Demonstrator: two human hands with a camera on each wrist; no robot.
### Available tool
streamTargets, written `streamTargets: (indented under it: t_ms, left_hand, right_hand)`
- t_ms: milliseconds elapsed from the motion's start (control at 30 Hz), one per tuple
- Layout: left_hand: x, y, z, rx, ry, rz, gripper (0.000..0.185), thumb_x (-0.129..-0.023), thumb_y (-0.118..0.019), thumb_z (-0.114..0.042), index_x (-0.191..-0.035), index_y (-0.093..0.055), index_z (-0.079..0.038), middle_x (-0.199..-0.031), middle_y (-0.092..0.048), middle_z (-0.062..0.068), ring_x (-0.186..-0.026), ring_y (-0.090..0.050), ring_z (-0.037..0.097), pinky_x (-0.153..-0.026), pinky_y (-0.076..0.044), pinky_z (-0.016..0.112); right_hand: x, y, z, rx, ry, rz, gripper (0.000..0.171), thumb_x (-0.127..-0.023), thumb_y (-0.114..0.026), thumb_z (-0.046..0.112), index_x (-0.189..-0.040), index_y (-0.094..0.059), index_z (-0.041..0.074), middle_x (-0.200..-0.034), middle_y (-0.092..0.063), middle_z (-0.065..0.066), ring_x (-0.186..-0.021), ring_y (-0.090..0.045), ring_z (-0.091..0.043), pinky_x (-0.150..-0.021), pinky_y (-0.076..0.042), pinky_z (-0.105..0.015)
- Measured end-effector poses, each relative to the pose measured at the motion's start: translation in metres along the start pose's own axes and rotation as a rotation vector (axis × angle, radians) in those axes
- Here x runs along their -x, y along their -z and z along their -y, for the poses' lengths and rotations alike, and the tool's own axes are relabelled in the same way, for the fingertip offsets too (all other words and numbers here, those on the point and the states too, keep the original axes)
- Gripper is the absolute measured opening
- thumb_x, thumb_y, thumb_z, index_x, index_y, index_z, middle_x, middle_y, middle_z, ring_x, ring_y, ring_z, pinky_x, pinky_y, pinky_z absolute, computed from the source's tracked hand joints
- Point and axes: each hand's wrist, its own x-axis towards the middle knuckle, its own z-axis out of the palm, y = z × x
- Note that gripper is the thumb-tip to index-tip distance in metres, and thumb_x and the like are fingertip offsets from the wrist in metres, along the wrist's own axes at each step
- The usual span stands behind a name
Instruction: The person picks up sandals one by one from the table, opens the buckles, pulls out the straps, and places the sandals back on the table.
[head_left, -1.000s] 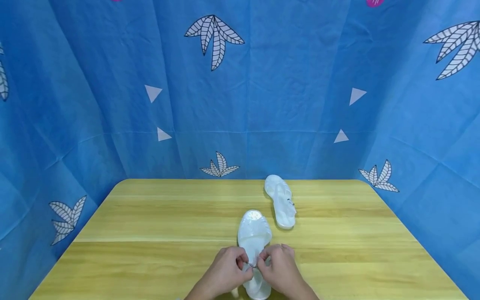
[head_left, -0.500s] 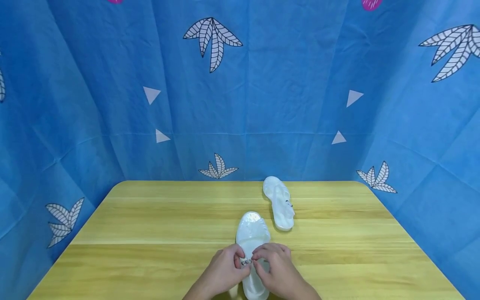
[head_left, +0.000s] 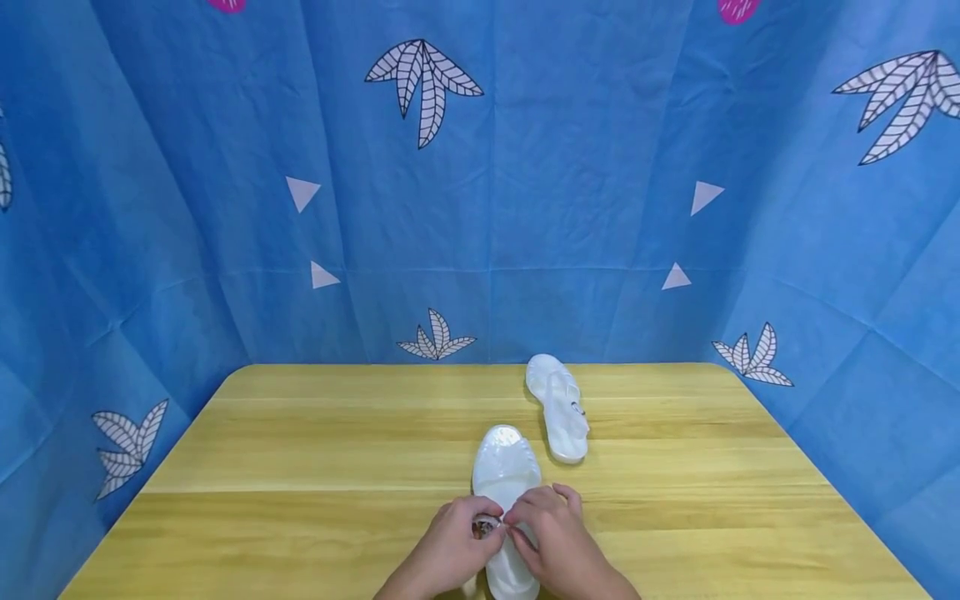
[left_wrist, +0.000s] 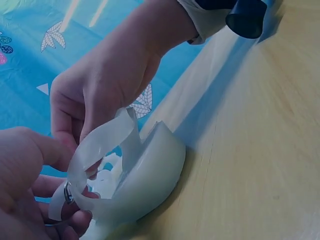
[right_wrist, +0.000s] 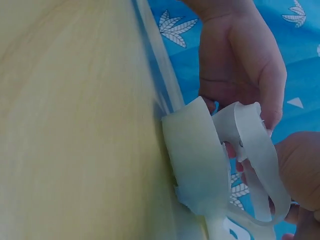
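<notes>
1. Blue cloth [head_left: 570, 208] printed with white leaves and triangles hangs behind and to both sides of a light wooden table [head_left: 300, 467].

2. At the table's near edge both hands meet over a translucent white sandal [head_left: 506, 467]. The left hand [head_left: 450, 554] pinches the small metal buckle [head_left: 486, 525] between thumb and curled fingers; the left wrist view shows the buckle ring [left_wrist: 66, 192] at the end of the strap [left_wrist: 100, 145].

3. The right hand [head_left: 558, 546] is also curled, its thumb and forefinger closed on the strap just beside the buckle, so the two grips almost touch. In the right wrist view the strap [right_wrist: 257, 150] loops up from the sandal's heel [right_wrist: 192, 155], with fingers at its far end.

4. The held sandal lies flat on its sole, long axis running straight away from the person, toe pointing to the backdrop and heel under the wrists. The strap crosses that axis, rising from the heel to the pinch at the middle, slightly to the left side. Both hands are equally near; the left one has the buckle, the right one the strap.

5. A second sandal [head_left: 558, 408] of the same kind lies farther back and a little to the right, apart from the first and nearer the right hand, angled slightly, untouched.
</notes>
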Motion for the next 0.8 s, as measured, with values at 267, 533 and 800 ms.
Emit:
streamTargets:
  t_ms: [267, 533, 800]
  left_hand:
    - [-0.0009, 0.0019, 0.0012, 0.073, -0.001, -0.006, 0.008, -0.085, -0.069, -0.019, -0.083, -0.067, -0.012, -0.081, -0.066, -0.006, -0.075, -0.056, 0.001, -0.064, -0.048, 0.02]
    - [-0.0008, 0.0022, 0.0011, 0.07, 0.011, -0.003, 0.005, -0.083, -0.068, -0.016, -0.083, -0.066, -0.011, -0.079, -0.064, -0.006, -0.073, -0.054, 0.002, -0.063, -0.046, 0.02]
    - [-0.0006, 0.0019, -0.0006, 0.046, 0.011, -0.016, 0.007, -0.083, -0.068, -0.015, -0.081, -0.064, -0.009, -0.076, -0.061, -0.006, -0.07, -0.051, 0.003, -0.06, -0.045, 0.02]
  right_hand:
    - [-0.0001, -0.0038, -0.0039, 0.043, 0.073, -0.07, 0.017, -0.067, -0.078, 0.015, -0.074, -0.065, 0.023, -0.078, -0.06, 0.016, -0.082, -0.055, -0.005, -0.083, -0.034, -0.047]
    - [0.0002, -0.0056, -0.0073, 0.07, 0.051, -0.129, 0.018, -0.067, -0.078, 0.015, -0.074, -0.064, 0.023, -0.077, -0.062, 0.016, -0.08, -0.057, -0.006, -0.081, -0.037, -0.045]
    - [-0.0016, -0.0049, -0.006, 0.062, 0.011, -0.117, 0.019, -0.068, -0.079, 0.014, -0.073, -0.063, 0.023, -0.074, -0.061, 0.017, -0.076, -0.059, -0.004, -0.073, -0.044, -0.039]
